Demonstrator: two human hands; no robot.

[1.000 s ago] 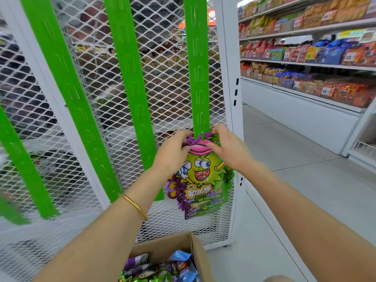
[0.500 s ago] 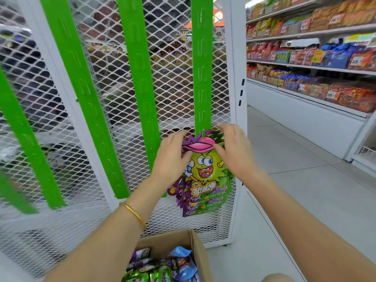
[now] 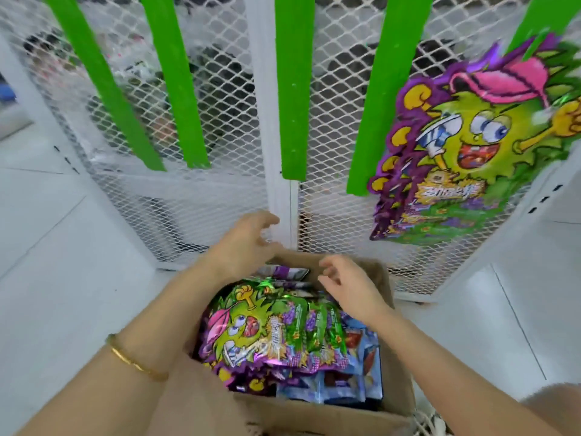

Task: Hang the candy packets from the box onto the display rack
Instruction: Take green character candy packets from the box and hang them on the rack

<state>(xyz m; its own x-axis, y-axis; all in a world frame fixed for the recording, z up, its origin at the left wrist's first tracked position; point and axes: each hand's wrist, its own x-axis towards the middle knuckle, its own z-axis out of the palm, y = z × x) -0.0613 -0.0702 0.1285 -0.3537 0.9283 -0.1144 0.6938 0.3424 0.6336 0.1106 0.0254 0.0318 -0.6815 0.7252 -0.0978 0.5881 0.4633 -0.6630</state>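
Note:
A green and purple candy packet (image 3: 478, 146) with a cartoon face hangs from the rightmost green strip (image 3: 544, 20) of the white mesh display rack (image 3: 220, 190). Below it a cardboard box (image 3: 314, 416) stands on the floor, filled with several more packets (image 3: 270, 332); blue ones lie underneath. My left hand (image 3: 245, 243) hovers over the box's far edge with fingers relaxed, holding nothing. My right hand (image 3: 349, 284) hovers over the packets inside the box, fingers loosely spread and empty.
Other green hanging strips (image 3: 294, 89) run down the mesh panels, all bare. A white rack post (image 3: 273, 171) stands just behind the box. Pale tiled floor (image 3: 63, 278) lies left and right of the box.
Both hands let go of the hung packet and dropped to the box. My view tilted down and left, so the packet now sits at upper right and the box fills the lower middle.

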